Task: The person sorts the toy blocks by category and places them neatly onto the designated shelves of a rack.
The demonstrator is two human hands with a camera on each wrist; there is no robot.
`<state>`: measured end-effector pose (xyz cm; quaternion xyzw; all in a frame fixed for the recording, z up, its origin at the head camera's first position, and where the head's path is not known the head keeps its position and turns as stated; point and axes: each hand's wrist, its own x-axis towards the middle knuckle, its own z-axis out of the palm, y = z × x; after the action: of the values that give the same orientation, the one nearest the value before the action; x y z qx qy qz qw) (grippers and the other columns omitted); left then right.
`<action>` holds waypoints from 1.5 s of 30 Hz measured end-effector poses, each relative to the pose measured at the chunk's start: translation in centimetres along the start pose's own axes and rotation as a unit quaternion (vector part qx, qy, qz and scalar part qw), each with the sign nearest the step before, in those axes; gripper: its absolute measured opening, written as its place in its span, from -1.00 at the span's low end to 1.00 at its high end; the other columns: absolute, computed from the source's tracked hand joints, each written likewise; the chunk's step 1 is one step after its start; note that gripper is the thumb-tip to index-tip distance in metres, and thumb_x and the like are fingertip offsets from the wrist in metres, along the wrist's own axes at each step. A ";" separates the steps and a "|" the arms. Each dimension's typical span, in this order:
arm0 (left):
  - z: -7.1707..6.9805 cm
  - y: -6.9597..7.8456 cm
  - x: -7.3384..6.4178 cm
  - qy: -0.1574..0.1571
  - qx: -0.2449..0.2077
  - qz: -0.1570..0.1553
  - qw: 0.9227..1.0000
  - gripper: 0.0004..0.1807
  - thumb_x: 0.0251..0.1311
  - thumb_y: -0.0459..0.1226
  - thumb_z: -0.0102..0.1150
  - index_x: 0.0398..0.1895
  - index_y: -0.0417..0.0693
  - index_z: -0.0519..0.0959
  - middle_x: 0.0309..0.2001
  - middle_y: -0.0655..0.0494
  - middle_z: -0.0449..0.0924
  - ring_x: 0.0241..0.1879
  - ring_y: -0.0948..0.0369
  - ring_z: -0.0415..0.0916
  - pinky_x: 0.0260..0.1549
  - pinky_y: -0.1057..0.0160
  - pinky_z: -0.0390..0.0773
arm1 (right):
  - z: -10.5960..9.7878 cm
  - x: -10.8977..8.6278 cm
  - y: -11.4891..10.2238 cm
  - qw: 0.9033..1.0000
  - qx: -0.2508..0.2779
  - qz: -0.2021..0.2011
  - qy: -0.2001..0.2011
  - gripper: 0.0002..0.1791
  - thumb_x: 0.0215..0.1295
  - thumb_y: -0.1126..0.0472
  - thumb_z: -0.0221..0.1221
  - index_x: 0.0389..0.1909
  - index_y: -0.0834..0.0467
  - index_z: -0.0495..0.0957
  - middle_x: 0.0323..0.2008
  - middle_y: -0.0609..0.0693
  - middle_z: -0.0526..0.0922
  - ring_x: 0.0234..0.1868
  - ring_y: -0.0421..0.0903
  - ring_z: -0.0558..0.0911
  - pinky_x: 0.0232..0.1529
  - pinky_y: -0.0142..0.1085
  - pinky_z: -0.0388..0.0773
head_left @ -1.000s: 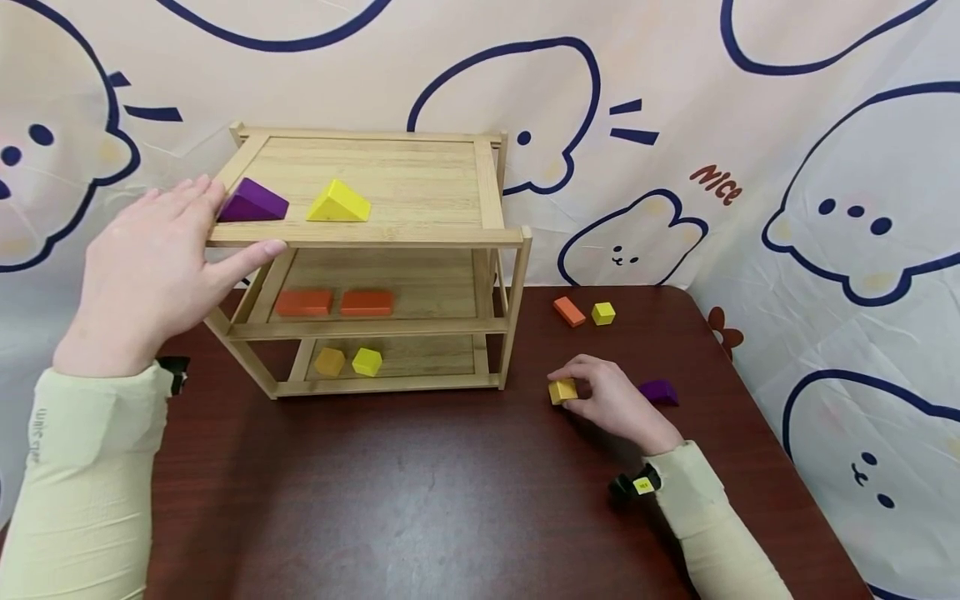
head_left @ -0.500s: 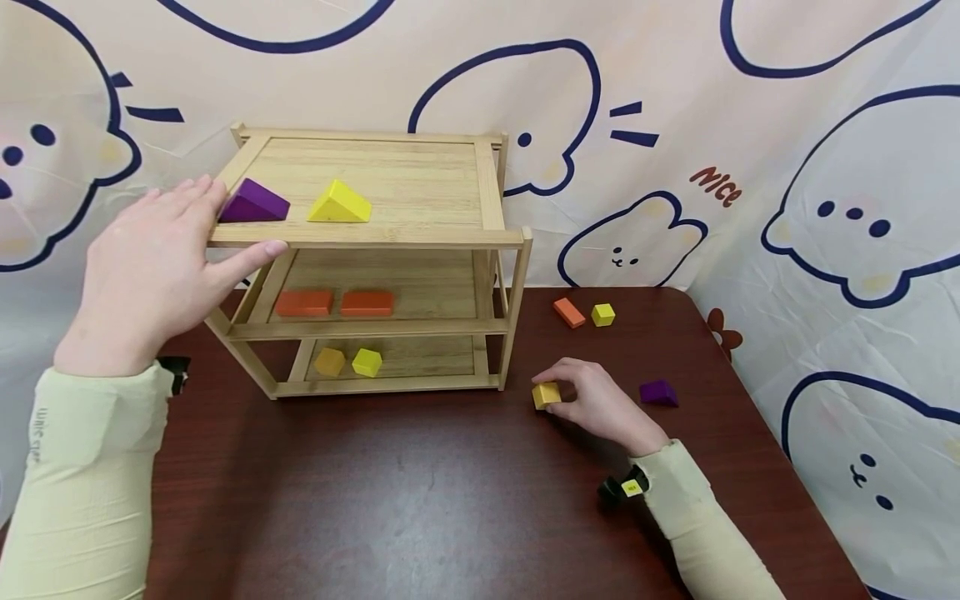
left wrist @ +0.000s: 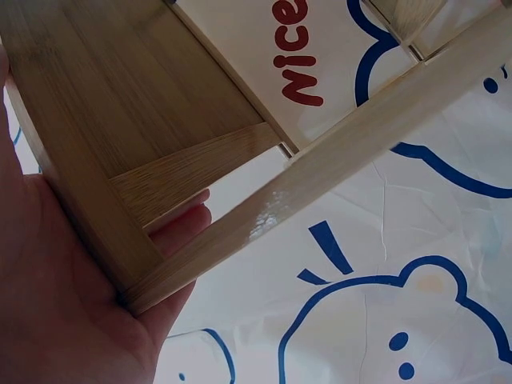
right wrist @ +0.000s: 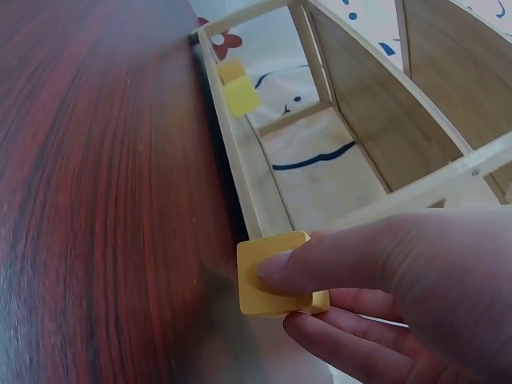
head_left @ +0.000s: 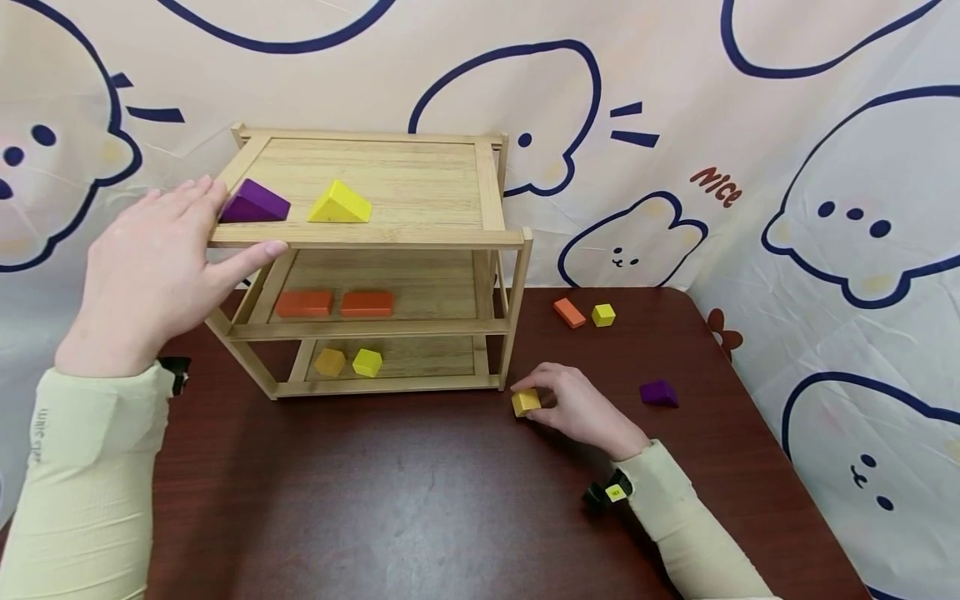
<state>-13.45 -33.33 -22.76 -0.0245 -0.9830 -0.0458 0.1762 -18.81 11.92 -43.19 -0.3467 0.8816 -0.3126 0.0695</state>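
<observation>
1. One smooth orange-yellow cube (head_left: 527, 403) is sitting in the pinch of the person's right hand (head_left: 576, 406), just outside the lower front right corner of a three-tier light wooden rack (head_left: 420, 183). Whether its base is touching the dark red-brown wood-grain table (head_left: 337, 508), the views are not settling.
2. The right thumb is pressing flat on one face while fingers, partly hidden, are backing the opposite side. The hold is looking sound; an even, untwisted squeeze is probably serving best.
3. The left hand (head_left: 153, 267) is resting over the rack's top front left corner, four fingers lying close together along the left edge, thumb stretching apart along the front edge. Light, steady pressure is likely bracing the rack; heavy pushing is risking a slide.
4. Just beside those fingers, a purple wedge-shaped block (head_left: 257, 202) is lying near that corner, with a yellow triangular block (head_left: 340, 204) beside it along the front edge. Any finger shift is risking a nudge.
5. The slim front right post (head_left: 515, 308) and low front rail (head_left: 390, 386) are standing near the cube, so giving both some clearance is mattering.
6. A second purple block (head_left: 658, 393) is lying toward the table's right edge, so a raised wrist is seeming safer.
</observation>
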 end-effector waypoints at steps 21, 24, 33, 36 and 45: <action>0.1 0.0 -0.1 -0.001 -0.003 0.000 1.000 0.10 0.32 0.37 -0.02 0.57 -0.32 0.06 0.48 -0.44 0.08 0.47 -0.32 0.04 0.52 -0.07 -0.17 | 1.6 2.1 -2.8 0.999 -0.014 -0.045 -0.008 -0.58 0.18 0.30 0.47 0.08 0.10 0.72 -0.03 -0.09 0.68 -0.09 -0.18 0.61 -0.09 -0.28 0.62; 0.1 -0.1 -0.1 0.001 -0.003 0.000 1.000 0.09 0.32 0.37 -0.02 0.57 -0.32 0.07 0.48 -0.44 0.09 0.47 -0.32 0.05 0.52 -0.07 -0.17 | 1.9 2.2 -3.2 0.999 -0.014 -0.050 -0.017 -0.59 0.19 0.28 0.46 0.09 0.11 0.71 0.00 -0.07 0.68 -0.04 -0.15 0.61 -0.05 -0.26 0.63; 0.1 -0.1 0.0 0.004 -0.003 0.001 1.000 0.10 0.32 0.37 -0.01 0.57 -0.32 0.08 0.47 -0.45 0.10 0.46 -0.32 0.06 0.51 -0.08 -0.16 | 3.2 2.8 -4.5 0.996 -0.029 -0.076 -0.038 -0.60 0.25 0.27 0.41 0.13 0.08 0.70 0.02 -0.08 0.64 -0.03 -0.18 0.59 -0.11 -0.34 0.62; 0.1 -0.1 0.0 0.002 -0.003 0.000 1.000 0.10 0.32 0.37 -0.01 0.57 -0.31 0.07 0.48 -0.45 0.10 0.46 -0.32 0.05 0.51 -0.08 -0.16 | 3.5 3.1 -4.9 0.995 -0.032 -0.086 -0.040 -0.60 0.26 0.27 0.40 0.14 0.08 0.69 0.03 -0.08 0.64 -0.02 -0.18 0.59 -0.11 -0.36 0.62; 0.0 0.0 0.1 -0.004 -0.002 -0.003 1.000 0.10 0.32 0.37 -0.02 0.58 -0.29 0.06 0.48 -0.44 0.09 0.46 -0.32 0.04 0.51 -0.09 -0.15 | 4.3 4.3 -5.9 0.993 -0.024 -0.108 -0.029 -0.59 0.28 0.26 0.39 0.16 0.09 0.68 -0.02 -0.10 0.64 -0.08 -0.23 0.57 -0.15 -0.41 0.57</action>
<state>-13.52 -33.37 -22.74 -0.0218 -0.9836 -0.0480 0.1725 -17.22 3.62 -42.71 -0.4508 0.8439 -0.2862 0.0527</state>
